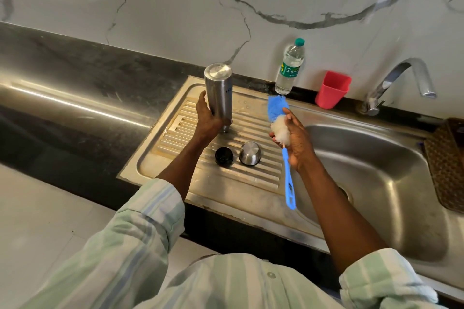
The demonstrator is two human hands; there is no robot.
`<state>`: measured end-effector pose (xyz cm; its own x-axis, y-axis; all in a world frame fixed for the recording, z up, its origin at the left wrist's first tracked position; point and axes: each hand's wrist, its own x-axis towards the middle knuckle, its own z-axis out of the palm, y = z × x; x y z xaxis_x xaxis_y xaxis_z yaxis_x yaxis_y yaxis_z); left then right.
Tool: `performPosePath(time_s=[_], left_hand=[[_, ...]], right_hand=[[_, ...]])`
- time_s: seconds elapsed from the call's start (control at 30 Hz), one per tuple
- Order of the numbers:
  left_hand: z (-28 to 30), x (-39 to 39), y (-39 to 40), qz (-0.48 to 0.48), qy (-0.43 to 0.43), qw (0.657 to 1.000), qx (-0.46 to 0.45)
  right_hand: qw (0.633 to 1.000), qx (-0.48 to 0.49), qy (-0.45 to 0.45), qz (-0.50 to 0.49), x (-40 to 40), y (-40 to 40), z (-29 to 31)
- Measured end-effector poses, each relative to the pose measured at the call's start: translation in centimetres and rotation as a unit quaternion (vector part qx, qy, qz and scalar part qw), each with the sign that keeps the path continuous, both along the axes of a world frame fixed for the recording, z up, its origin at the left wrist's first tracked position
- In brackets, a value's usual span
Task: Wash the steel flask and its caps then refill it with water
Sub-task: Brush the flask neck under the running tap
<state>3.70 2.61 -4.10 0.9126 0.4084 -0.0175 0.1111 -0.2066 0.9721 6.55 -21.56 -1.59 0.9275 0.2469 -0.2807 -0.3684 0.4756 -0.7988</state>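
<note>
On the ribbed drainboard (190,178) nearest the person sit a black inner cap (224,156) and a steel outer cap (249,153), side by side. The right hand (297,140) grips a blue bottle brush (281,130) by its bristles, handle hanging down. The left hand (209,121) wraps around the steel flask (219,91), held upside down with its neck hidden by the fingers. Behind stand a water-filled plastic bottle (290,68) and a red cup (332,89), its contents unseen.

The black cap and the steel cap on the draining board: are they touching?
Apart. The head view shows a strip of ribbed draining board between the black cap and the steel cap.
</note>
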Motion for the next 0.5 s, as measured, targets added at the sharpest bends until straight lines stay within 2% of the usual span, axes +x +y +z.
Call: performPosePath(time_s=[0.1,0.17,0.23,0.37,0.5], left_hand=[[0.7,-1.1,-2.0,0.127,-0.06,0.989,0.048],[1.6,-1.7,-3.5,0.259,-0.155,0.945,0.122],[2.6,-1.8,-5.6,0.329,-0.225,0.899,0.178],[4.3,-0.6,-11.8,0.223,-0.278,0.907,0.224],[5.1,1.7,-17.3,0.109,-0.222,0.942,0.227]], right_hand=[[1.0,0.008,-0.009,0.003,0.0,-1.0,0.7],[0.999,0.033,0.009,-0.002,0.2,-1.8,1.5],[0.996,0.077,0.044,-0.006,0.5,-3.1,2.6],[0.98,0.187,0.072,0.007,1.6,-6.0,5.0],[0.988,0.153,0.028,0.024,3.7,-9.2,7.2]])
